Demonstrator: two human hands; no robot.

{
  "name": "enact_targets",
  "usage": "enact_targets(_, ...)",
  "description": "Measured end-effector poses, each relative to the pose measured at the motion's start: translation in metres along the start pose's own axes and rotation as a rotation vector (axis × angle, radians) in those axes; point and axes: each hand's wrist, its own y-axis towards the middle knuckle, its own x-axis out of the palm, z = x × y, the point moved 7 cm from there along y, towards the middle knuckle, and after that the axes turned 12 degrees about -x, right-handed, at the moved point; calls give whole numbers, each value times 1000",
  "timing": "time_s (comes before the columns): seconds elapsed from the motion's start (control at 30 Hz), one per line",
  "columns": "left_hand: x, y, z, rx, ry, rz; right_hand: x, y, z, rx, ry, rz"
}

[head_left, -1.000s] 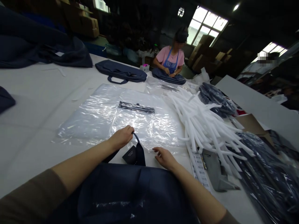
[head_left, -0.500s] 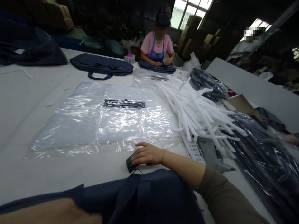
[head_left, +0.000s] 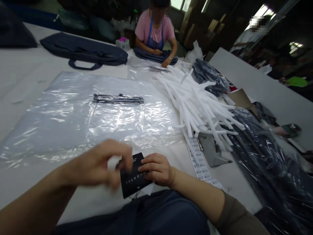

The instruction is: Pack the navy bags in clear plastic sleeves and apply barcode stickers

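Observation:
A black hang tag (head_left: 132,182) with light lettering lies by the near table edge, tied by a thin cord to a navy fabric bag (head_left: 171,212). My right hand (head_left: 157,169) is closed on the tag's right side, fingers over its face. Part of a white card shows beneath the tag. My left hand (head_left: 105,163) is at the tag's left edge, fingers curled and smeared by motion. A white patch shows between its thumb and fingers; I cannot make out whether it is held.
Beyond my hands lie clear plastic bags (head_left: 117,120) and white foam strips (head_left: 195,104). A barcode label sheet (head_left: 199,163) is at right, near plastic-wrapped dark bags (head_left: 264,156). Across the table a person in pink (head_left: 156,32) handles a folded navy bag; another navy bag (head_left: 83,49) lies left.
My left hand has risen from the lower left to the tag. The tag has turned its lettered face into view, with my right hand still on it. The camera view has shifted.

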Motion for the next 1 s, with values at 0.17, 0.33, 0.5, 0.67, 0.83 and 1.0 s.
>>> enact_targets(0.17,50,12,-72,-572,-597,-218,4,9,0,-40,-112,-47)
enact_targets(0.33,59,10,-68,-544,-835,-239,-10,12,-4,-9,-150,-20)
enact_targets(0.5,29,3,-67,-377,-826,-202,-12,4,-2,106,-57,-23)
enact_targets(0.67,16,-9,-48,-68,-878,-313,-13,-2,2,122,32,83)
enact_targets(0.83,13,-12,-48,9,-801,-343,-19,-14,10,254,14,180)
enact_targets(1.0,24,-8,-60,-98,-983,-295,-15,-33,22,561,187,329)
